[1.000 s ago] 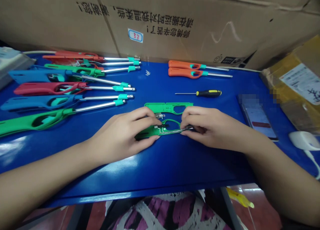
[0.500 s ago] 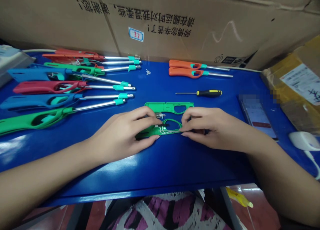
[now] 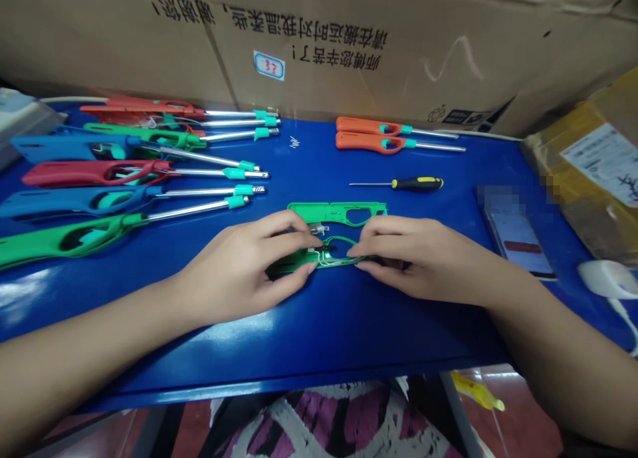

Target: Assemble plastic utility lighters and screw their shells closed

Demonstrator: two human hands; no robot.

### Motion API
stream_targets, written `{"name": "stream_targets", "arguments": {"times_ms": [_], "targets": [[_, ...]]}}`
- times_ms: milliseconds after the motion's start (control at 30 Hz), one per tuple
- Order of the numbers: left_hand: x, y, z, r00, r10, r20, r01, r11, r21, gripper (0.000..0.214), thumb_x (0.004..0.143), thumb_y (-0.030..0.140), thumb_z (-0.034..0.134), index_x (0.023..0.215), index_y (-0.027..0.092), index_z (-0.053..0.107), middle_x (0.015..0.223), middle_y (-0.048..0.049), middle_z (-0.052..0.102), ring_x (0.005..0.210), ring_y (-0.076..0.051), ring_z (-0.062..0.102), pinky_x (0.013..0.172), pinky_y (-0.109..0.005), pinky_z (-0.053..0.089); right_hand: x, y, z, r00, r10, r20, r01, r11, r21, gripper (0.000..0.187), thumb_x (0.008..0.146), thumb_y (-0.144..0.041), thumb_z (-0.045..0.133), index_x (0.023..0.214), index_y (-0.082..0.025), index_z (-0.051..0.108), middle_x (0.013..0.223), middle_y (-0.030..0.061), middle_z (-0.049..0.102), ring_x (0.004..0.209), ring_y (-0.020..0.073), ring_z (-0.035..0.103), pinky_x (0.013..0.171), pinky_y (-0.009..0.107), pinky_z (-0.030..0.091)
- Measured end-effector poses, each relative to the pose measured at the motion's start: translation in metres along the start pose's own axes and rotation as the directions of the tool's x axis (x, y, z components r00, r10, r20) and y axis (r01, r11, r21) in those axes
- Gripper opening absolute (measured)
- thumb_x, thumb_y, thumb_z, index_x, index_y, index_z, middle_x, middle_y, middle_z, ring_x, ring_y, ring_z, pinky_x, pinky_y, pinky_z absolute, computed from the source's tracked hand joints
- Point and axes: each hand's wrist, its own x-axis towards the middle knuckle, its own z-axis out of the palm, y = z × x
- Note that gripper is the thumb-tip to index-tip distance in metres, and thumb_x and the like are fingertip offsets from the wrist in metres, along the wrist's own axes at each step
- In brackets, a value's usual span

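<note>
An opened green lighter shell half [image 3: 329, 257] with thin wires and a small metal part inside lies on the blue table [image 3: 319, 338]. My left hand [image 3: 244, 268] pinches its left end, fingers curled over it. My right hand [image 3: 413, 255] pinches its right end, where the wires run. The matching green cover half [image 3: 336, 213] lies flat just behind the two hands, untouched.
Several assembled long-nozzle lighters [image 3: 124, 179] in green, blue and red lie at the left. Two orange lighters [image 3: 393, 135] and a black-yellow screwdriver [image 3: 409, 183] lie behind. A phone [image 3: 516, 235] and a white object [image 3: 605, 278] sit at the right. Cardboard boxes [image 3: 349, 39] wall the back.
My right fingers have slid a little to the left along the green shell half. My left hand stays in place on it.
</note>
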Motion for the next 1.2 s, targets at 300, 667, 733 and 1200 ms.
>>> {"name": "stream_targets", "arguments": {"times_ms": [300,667,733,1200], "targets": [[-0.001,-0.002,0.003,1.000,-0.003,0.003,0.003,1.000,-0.017,0.025,0.099,0.022,0.056,0.121,0.020,0.069,0.115,-0.0060,0.065,0.096,-0.016,0.068,0.084,-0.028,0.057,0.003,-0.001,0.001,0.986,0.020,-0.165,-0.014,0.999,0.038,0.015,0.097,-0.020,0.060,0.106,-0.019,0.072,0.098,0.0038,0.065,0.075,0.0113,0.059,0.066,0.025,0.045],[-0.001,-0.004,0.002,1.000,0.017,-0.015,-0.017,1.000,-0.018,0.024,0.100,0.020,0.055,0.119,0.020,0.071,0.114,-0.0072,0.067,0.096,-0.016,0.069,0.085,-0.028,0.057,-0.007,0.011,-0.018,0.921,0.356,-0.158,-0.381,0.907,-0.178,0.015,0.088,-0.032,0.067,0.099,-0.022,0.064,0.101,0.0032,0.063,0.066,0.0130,0.052,0.060,0.028,0.038],[-0.001,-0.004,0.002,1.000,0.023,-0.015,-0.023,1.000,-0.016,0.024,0.100,0.019,0.055,0.118,0.020,0.071,0.113,-0.0071,0.067,0.096,-0.016,0.069,0.085,-0.028,0.057,-0.007,0.012,-0.016,0.917,0.376,-0.130,-0.395,0.900,-0.183,0.017,0.088,-0.032,0.069,0.101,-0.023,0.061,0.102,0.0025,0.063,0.066,0.0128,0.053,0.059,0.027,0.037],[0.000,0.002,0.000,0.999,-0.047,-0.004,0.047,0.998,-0.036,0.020,0.097,0.026,0.060,0.112,0.020,0.071,0.110,-0.0058,0.067,0.087,-0.014,0.068,0.072,-0.024,0.056,-0.007,0.013,-0.012,0.925,0.369,-0.097,-0.378,0.919,-0.109,0.010,0.089,-0.023,0.061,0.099,-0.022,0.062,0.101,0.0021,0.060,0.068,0.0112,0.053,0.061,0.026,0.038]]}}
